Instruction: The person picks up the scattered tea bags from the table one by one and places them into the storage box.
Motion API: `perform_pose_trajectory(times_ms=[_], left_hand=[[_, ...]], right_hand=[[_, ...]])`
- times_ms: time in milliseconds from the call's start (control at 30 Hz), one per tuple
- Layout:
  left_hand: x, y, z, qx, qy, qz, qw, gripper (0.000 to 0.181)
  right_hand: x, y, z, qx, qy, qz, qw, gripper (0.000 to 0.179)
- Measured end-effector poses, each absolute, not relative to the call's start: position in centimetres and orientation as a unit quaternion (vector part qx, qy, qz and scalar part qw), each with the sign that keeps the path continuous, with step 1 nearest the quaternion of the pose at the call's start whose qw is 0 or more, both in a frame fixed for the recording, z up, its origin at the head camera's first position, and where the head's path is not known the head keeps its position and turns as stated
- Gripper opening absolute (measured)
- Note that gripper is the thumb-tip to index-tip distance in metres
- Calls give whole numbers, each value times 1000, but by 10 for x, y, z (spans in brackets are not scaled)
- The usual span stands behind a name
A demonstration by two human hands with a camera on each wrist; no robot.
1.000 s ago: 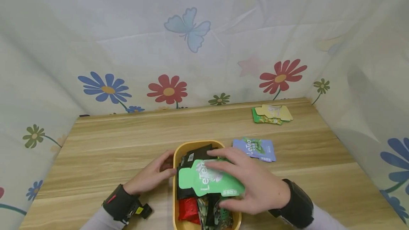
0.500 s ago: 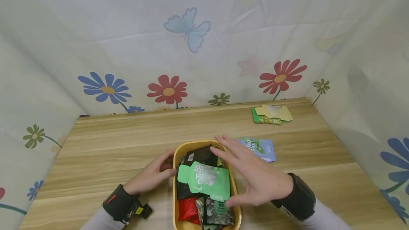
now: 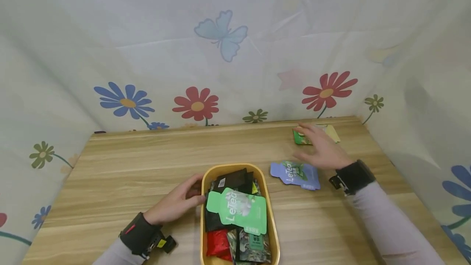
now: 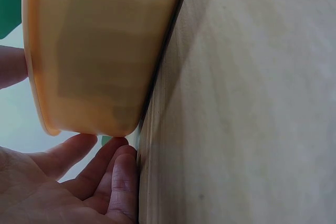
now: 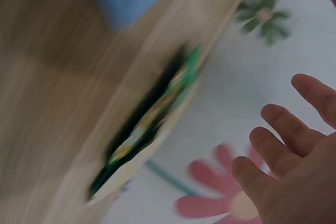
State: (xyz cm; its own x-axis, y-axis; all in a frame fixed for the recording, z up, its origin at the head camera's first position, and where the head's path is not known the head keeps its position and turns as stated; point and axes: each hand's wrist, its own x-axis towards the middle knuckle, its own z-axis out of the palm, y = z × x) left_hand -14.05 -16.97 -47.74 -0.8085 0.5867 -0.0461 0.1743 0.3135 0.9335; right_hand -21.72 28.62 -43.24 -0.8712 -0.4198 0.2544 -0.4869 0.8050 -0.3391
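Observation:
A yellow plastic bin (image 3: 271, 216) holds a green "LeTea" pouch (image 3: 243, 209) on top of several packets. My left hand (image 3: 178, 199) rests against the bin's left side, its thumb by the rim and fingertips touching the outer wall in the left wrist view. Toward the back right, my right hand (image 3: 320, 148) hovers with spread fingers and holds nothing. It partly covers a small pile of a green packet (image 3: 301, 139) and a pale yellow pouch (image 3: 333, 133). A blue-violet "LeTea" pouch (image 3: 296, 175) lies just in front of it on the table.
Inside the bin are black packets (image 3: 232, 180), a red packet (image 3: 218, 242) and a dark patterned sachet (image 3: 255, 248). The wooden table (image 3: 140, 167) ends at a floral fabric wall (image 3: 162, 72) at the back and sides.
My right hand let go of the green pouch in the bin, then moved right and back over the far pile. The left hand has stayed at the bin.

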Motion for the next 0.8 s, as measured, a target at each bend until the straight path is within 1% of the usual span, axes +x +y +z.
perform_pose_trajectory(times_ms=[167, 333, 533, 700, 800], left_hand=[[-142, -170, -479, 239, 788, 532, 196, 61], [-142, -170, -480, 238, 791, 528, 196, 61], [-142, -170, -479, 233, 795, 525, 197, 60], [-142, -170, -479, 229, 795, 525, 199, 60], [-143, -170, -478, 228, 795, 525, 202, 60]], right_hand=[[-263, 328, -444, 175, -969, 164, 52, 75], [-289, 355, -455, 151, -980, 129, 11, 80], [-295, 365, -459, 143, -982, 121, -23, 86], [-295, 367, -460, 138, -981, 133, -30, 87], [-294, 368, -462, 143, -981, 130, -22, 87]])
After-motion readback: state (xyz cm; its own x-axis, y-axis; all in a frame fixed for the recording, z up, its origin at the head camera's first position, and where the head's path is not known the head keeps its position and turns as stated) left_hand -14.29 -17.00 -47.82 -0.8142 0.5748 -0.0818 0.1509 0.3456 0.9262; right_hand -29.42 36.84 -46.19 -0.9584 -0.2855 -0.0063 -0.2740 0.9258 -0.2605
